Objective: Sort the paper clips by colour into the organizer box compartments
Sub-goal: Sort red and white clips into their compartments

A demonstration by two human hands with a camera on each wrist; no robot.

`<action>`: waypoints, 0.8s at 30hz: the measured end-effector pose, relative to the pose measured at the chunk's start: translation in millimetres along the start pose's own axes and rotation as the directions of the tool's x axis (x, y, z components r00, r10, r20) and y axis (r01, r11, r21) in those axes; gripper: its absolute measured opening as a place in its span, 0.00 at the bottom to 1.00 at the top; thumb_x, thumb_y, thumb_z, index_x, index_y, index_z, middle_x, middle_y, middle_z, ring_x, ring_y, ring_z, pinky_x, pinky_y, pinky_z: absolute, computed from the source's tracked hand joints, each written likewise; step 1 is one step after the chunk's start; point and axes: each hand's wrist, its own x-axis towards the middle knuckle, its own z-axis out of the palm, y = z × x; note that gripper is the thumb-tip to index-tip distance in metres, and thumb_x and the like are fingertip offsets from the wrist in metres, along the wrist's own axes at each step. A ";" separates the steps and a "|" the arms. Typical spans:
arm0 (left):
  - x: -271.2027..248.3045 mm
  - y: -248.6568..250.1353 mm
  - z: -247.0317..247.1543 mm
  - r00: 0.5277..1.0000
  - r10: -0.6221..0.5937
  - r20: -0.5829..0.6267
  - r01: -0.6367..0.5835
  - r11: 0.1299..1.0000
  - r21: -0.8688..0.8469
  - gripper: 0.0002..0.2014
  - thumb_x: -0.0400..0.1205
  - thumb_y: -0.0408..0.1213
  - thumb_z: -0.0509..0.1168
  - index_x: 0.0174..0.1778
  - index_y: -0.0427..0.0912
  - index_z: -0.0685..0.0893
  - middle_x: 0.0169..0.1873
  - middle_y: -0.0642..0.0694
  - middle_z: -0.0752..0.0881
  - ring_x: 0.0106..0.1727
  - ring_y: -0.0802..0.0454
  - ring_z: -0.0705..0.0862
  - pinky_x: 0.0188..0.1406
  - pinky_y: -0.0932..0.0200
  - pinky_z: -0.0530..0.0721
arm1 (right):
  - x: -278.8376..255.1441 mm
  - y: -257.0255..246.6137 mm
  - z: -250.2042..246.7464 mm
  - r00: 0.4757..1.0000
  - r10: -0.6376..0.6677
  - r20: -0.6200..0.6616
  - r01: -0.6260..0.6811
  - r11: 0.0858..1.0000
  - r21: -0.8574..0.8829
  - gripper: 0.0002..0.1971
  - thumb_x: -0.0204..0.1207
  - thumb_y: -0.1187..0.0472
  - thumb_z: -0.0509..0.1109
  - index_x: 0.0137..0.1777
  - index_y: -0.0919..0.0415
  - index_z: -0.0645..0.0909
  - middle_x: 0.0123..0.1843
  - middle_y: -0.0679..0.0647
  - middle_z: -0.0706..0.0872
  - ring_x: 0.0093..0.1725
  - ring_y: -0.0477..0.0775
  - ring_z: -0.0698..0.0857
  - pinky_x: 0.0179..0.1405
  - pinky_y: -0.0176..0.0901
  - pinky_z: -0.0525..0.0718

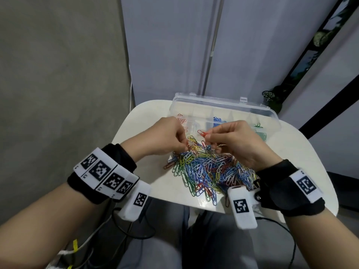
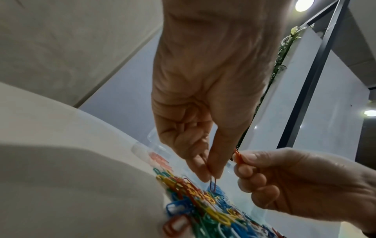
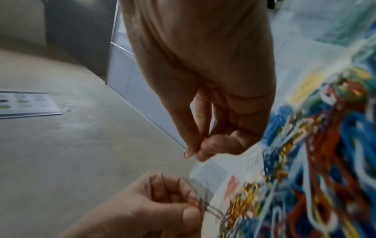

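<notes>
**Both hands pinch red clips at the far edge of the pile**

Head view: the mixed paper clip pile (image 1: 209, 167) lies on the white table (image 1: 136, 121), in the middle between the two wrists. The clear organizer box (image 1: 223, 107) stands open just behind it, at 12 o'clock from the pile. Red clips sit in its left compartment, blue in the middle, green at the right. The left hand (image 1: 165, 136) pinches a red clip at the 11 o'clock edge of the pile. The right hand (image 1: 237, 140) holds a small bunch of red clips (image 1: 203, 134) between thumb and forefinger, raised a little over the pile.

Left wrist view: the thumb and forefinger of the left hand (image 2: 203, 128) are closed narrowly on a dark red clip (image 2: 213, 186), which hangs down and touches the blue clips below. The right hand (image 2: 284, 182) is at 4 o'clock, its other fingers curled in.

Right wrist view: the picture is blurred. The right hand (image 3: 203, 112) grips something reddish at its fingertips; the left hand (image 3: 152, 209), at 7 o'clock, holds what looks like more than one clip.

To do this step well, I think the left hand should lift slowly and straight up, so a hooked neighbour falls off. Shake lightly if another colour comes with it. Then both hands go to the left compartment and release low, so that nothing jumps over the divider.
</notes>
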 end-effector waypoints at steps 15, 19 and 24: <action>55.4 -15.4 -54.7 0.915 -0.150 -0.375 0.102 0.984 -0.145 0.17 0.81 0.43 0.70 0.63 0.39 0.83 0.39 0.44 0.82 0.25 0.55 0.75 0.22 0.61 0.72 | 48.5 -69.5 2.3 0.957 -0.289 0.031 0.271 0.850 -0.452 0.03 0.70 0.69 0.78 0.41 0.70 0.90 0.33 0.62 0.88 0.25 0.46 0.76 0.20 0.33 0.72; 64.3 -19.3 -50.6 0.950 -0.162 -0.265 0.136 0.984 -0.112 0.21 0.83 0.41 0.67 0.72 0.41 0.78 0.41 0.41 0.85 0.26 0.49 0.78 0.18 0.64 0.75 | 65.1 -71.0 11.9 0.967 -0.254 0.028 0.228 0.804 -0.549 0.03 0.71 0.69 0.78 0.41 0.70 0.90 0.34 0.61 0.88 0.23 0.43 0.76 0.18 0.28 0.72; 67.0 -19.2 -45.0 0.951 -0.178 -0.252 0.153 0.981 -0.116 0.19 0.83 0.35 0.67 0.72 0.41 0.80 0.33 0.45 0.85 0.27 0.51 0.78 0.18 0.65 0.75 | 79.5 -64.0 22.6 0.970 -0.239 0.038 0.217 0.787 -0.578 0.04 0.69 0.66 0.79 0.39 0.68 0.90 0.33 0.59 0.89 0.27 0.45 0.80 0.27 0.34 0.78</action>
